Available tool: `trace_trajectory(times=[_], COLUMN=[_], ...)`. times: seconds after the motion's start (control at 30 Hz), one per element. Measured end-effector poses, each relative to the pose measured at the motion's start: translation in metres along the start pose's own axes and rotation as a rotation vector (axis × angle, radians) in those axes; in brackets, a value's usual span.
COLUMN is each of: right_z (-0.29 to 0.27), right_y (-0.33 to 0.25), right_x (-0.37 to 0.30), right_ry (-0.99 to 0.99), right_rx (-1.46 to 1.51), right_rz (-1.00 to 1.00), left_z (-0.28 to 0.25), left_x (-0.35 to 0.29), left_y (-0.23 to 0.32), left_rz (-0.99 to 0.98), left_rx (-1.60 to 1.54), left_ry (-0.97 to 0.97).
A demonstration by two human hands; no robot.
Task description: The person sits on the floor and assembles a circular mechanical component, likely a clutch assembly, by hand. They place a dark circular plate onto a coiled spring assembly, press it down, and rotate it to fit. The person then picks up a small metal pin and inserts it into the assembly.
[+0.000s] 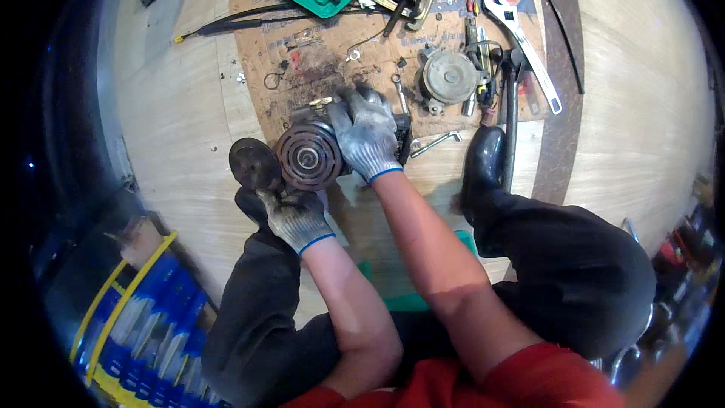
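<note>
My left hand (296, 217), in a dirty grey-white knit glove with a blue cuff, grips a dark, flat round metal plate (252, 163) by its lower edge. Just right of the plate is a compressor-like part with a round grooved pulley (308, 156), its ringed face turned up toward me. My right hand (365, 130), gloved the same way, lies over the pulley's right side with the fingers bent around the part. Much of the part's body is hidden under that hand.
Stained cardboard (302, 53) covers the floor ahead. On it lie a green tool case (328, 1), an adjustable wrench (529, 49), a round grey motor-like part (451, 75), a long bar (510, 121) and small wrenches. My boot (483, 166) stands at right; blue packages (151, 332) are lower left.
</note>
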State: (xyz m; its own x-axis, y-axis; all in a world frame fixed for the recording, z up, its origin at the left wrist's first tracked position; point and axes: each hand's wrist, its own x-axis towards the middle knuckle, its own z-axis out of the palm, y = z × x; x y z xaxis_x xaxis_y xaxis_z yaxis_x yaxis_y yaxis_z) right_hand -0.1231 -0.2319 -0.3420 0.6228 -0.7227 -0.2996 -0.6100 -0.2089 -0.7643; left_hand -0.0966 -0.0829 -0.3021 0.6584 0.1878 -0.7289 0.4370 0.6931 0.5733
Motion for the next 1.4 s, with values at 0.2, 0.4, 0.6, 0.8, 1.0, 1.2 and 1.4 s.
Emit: trace_trajectory(times=[0.2, 0.4, 0.6, 0.8, 1.0, 1.2, 1.4], right_z=[0.004, 0.002, 0.012, 0.013, 0.001, -0.024, -0.081], right_y=[0.01, 0.015, 0.02, 0.02, 0.018, -0.008, -0.063], right_x=[0.006, -0.004, -0.018, -0.019, -0.012, 0.008, -0.002], right_ry=[-0.232, -0.141, -0.02, -0.023, -0.104, 0.138, -0.273], right_rx=[0.105, 0.066, 0.242, 0.253, 0.302, 0.005, -0.05], right_rz=[0.05, -0.067, -0.052, 0.0, 0.078, -0.06, -0.141], left_z=[0.004, -0.003, 0.004, 0.004, -0.003, -0.022, 0.008], left_x=[0.004, 0.013, 0.014, 0.021, 0.02, 0.019, -0.037], left_y=[-0.003, 0.0, 0.003, 0.01, 0.008, 0.025, 0.074], left_rz=[0.122, 0.173, 0.149, 0.071, -0.013, 0.255, 0.117], left_rx=[0.136, 0.29, 0.324, 0.338, 0.124, 0.249, 0.704], left_ry=[-0.027, -0.086, -0.09, -0.1, -0.068, -0.131, -0.324])
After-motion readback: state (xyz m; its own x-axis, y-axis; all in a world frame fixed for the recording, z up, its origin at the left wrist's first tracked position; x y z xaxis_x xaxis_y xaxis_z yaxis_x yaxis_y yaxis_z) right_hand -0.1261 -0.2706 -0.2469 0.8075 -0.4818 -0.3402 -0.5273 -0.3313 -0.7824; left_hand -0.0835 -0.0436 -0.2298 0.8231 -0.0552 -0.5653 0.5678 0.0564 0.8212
